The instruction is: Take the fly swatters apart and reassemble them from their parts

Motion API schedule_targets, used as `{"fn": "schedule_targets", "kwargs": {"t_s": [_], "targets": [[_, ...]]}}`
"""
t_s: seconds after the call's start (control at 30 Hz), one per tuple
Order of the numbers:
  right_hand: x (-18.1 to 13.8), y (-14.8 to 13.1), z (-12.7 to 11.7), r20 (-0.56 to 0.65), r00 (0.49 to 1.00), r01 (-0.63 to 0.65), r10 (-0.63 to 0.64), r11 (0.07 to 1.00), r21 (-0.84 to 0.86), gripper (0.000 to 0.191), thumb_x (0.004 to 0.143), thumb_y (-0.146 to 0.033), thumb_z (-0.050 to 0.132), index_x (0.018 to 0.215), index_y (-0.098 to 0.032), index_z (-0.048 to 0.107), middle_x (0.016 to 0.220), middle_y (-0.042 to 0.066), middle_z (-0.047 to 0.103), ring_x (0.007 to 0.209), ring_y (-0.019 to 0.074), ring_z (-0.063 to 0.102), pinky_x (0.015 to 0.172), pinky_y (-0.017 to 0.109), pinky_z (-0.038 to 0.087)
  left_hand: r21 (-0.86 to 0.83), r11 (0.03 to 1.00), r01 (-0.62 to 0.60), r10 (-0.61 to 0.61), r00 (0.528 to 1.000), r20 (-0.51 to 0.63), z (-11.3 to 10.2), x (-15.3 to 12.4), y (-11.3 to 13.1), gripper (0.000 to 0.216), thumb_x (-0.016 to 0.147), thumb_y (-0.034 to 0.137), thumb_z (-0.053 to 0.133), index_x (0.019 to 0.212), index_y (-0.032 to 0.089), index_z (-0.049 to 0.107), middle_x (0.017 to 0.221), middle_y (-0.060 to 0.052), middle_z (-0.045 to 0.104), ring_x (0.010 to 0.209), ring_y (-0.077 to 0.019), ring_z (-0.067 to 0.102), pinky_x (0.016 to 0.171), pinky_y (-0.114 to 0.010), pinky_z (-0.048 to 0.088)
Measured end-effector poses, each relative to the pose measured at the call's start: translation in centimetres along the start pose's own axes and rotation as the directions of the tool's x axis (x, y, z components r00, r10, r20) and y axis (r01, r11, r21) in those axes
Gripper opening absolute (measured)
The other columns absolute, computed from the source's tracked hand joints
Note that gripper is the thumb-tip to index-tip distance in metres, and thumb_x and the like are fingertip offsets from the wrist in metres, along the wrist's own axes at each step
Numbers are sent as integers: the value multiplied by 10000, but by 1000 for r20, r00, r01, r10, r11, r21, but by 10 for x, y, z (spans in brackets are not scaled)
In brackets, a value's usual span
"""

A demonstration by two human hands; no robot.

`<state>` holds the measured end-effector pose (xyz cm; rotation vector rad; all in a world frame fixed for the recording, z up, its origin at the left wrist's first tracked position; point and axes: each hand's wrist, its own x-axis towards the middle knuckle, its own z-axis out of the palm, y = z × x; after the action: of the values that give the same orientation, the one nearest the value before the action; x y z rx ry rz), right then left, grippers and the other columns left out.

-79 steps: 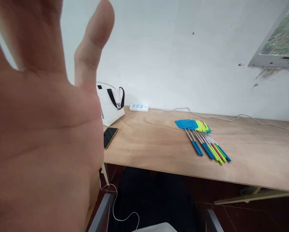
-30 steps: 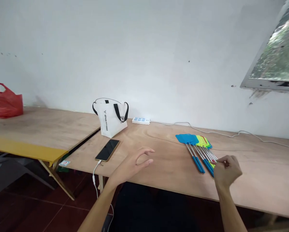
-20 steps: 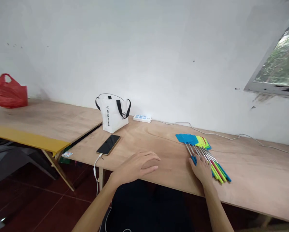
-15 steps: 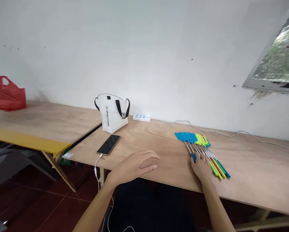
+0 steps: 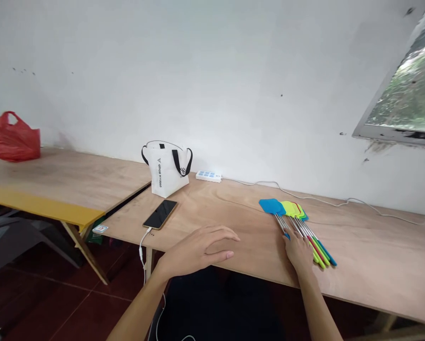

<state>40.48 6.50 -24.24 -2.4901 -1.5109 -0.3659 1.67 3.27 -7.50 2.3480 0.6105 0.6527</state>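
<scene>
Several fly swatters with blue, green and red handles lie fanned out on the plywood table. My right hand lies flat over the near ends of the leftmost handles, fingers stretched out and touching them. My left hand hovers just over the table's front edge, fingers loosely apart, holding nothing.
A phone on a white cable lies left of my left hand. Behind it stand a white tote bag and a power strip by the wall. A second table at the left bears a red plastic bag.
My left hand came down from in front of the camera to the table edge. My right hand went from a loose fist at the handles to lying flat on the leftmost ones.
</scene>
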Motion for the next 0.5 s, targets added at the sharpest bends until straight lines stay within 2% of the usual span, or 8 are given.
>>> {"fn": "schedule_targets", "kwargs": {"t_s": [0.17, 0.33, 0.5], "targets": [[4, 7, -4, 64, 998, 14, -17, 999, 41, 482, 977, -271, 407, 1429, -237, 569, 1228, 134, 686, 1128, 344, 626, 911, 428, 459, 6, 1000, 17, -17, 1000, -4, -3, -3, 1, 319, 1014, 424, 558, 1306, 314, 623, 1350, 7, 640, 1279, -184, 573, 1140, -319, 425], [8, 28, -13, 178, 974, 88, -139, 960, 267, 499, 913, -275, 482, 1399, -237, 589, 1206, 108, 697, 1106, 295, 651, 879, 367, 476, -58, 998, 29, -27, 999, 37, -5, -4, 3, 323, 1007, 427, 571, 1303, 311, 628, 1351, 9, 640, 1268, -182, 584, 1130, -308, 437], [6, 40, -24, 271, 938, 113, -214, 932, 345, 583, 825, -201, 538, 1401, -282, 579, 1338, 53, 652, 1176, 273, 626, 892, 338, 483, -76, 997, 12, -9, 999, 44, -4, -4, 4, 325, 993, 434, 595, 1290, 311, 643, 1327, 2, 654, 1244, -190, 602, 1117, -310, 450]]}}
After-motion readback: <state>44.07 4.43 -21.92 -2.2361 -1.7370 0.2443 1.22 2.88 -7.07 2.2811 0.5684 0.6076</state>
